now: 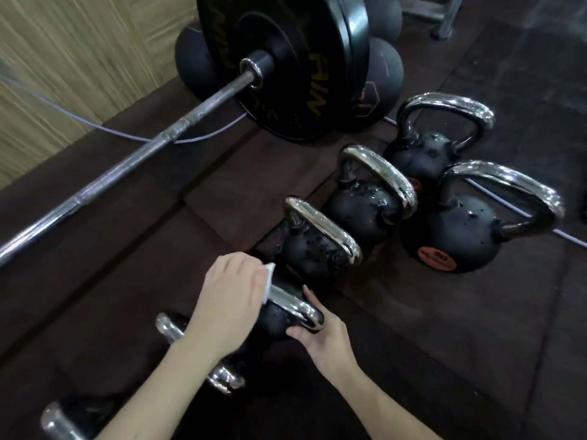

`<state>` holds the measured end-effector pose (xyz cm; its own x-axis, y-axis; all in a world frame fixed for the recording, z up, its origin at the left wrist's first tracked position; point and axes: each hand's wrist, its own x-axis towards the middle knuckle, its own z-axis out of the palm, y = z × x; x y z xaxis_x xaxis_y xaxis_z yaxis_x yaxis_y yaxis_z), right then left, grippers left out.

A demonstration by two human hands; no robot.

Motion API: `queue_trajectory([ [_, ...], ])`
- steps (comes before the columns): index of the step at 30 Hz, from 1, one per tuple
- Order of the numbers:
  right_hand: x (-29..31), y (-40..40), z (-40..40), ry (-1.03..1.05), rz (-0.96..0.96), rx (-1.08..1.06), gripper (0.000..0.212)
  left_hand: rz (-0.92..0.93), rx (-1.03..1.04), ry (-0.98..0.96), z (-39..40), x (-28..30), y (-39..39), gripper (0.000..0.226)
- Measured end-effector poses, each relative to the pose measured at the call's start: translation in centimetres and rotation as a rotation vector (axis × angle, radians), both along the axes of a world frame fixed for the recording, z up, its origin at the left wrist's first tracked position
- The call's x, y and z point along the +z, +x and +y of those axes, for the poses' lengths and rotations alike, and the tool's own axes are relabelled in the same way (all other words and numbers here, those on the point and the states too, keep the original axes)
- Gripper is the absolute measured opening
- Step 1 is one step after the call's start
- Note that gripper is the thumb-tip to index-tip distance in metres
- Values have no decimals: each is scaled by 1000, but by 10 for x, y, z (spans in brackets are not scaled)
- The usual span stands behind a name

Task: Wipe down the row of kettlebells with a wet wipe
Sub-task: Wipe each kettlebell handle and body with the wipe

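Gripping a white wet wipe (269, 281) in curled fingers, the left hand (227, 300) pressed it against the near end of a chrome handle (290, 304) belonging to a black kettlebell (273, 322) in the row on the dark rubber floor (444, 344). The right hand (320, 339) lay against the right side of that same kettlebell, its fingers fairly straight and reaching up along the curve of the handle, the thumb lying on the black body below; it held the weight rather than closing round it. Further up the row stood a second kettlebell (313, 249) and a third kettlebell (365, 208), each black with a chrome handle and speckled with droplets. Just right of these sat a larger kettlebell (454, 236) with an orange label on its side, and behind it another kettlebell (425, 154) of similar build. Nearer the camera, partly hidden under the left forearm, two more chrome handles showed: one handle (170, 328) just behind the wrist and a lower handle (57, 420) at the frame's bottom edge. A barbell (127, 166) ran diagonally across the floor on the left, loaded with a black plate (286, 58) bearing yellow lettering. Dark balls (386, 74) rested behind the plate, and a pale cable (133, 136) trailed along the floor beside a wood-grain wall (63, 58).
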<state>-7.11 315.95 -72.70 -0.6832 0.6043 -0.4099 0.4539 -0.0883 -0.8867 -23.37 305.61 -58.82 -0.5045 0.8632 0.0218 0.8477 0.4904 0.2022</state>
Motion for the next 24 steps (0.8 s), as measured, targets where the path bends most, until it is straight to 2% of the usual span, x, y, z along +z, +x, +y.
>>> queue_trajectory([
  [2,-7,1,1,21,7,11,79,132,-131,-88,5,-8,33,36],
  [5,-17,4,1,33,-17,47,45,157,-277,-146,9,-14,52,41],
  [6,-17,4,1,48,0,38,47,159,-267,-142,9,-14,47,43],
  [7,-16,2,2,36,34,17,59,186,-243,-110,7,-15,40,44],
  [9,-19,2,4,5,62,3,84,126,-80,-77,4,-11,17,45],
  [11,-18,3,4,-4,55,33,91,-30,134,-28,-1,-7,-4,42],
  [13,-19,3,4,0,46,47,93,-72,205,-6,3,0,-6,41],
  [15,-20,4,5,13,47,47,92,79,142,-48,17,2,13,41],
  [17,-20,4,5,18,45,30,77,219,-46,-156,25,-2,45,36],
  [19,-16,4,4,57,19,20,51,231,-235,-172,23,-10,63,37],
  [20,-15,3,4,66,9,23,50,197,-257,-152,20,-11,59,39],
  [24,-13,2,8,48,-1,37,88,106,-27,-141,6,-11,9,41],
])
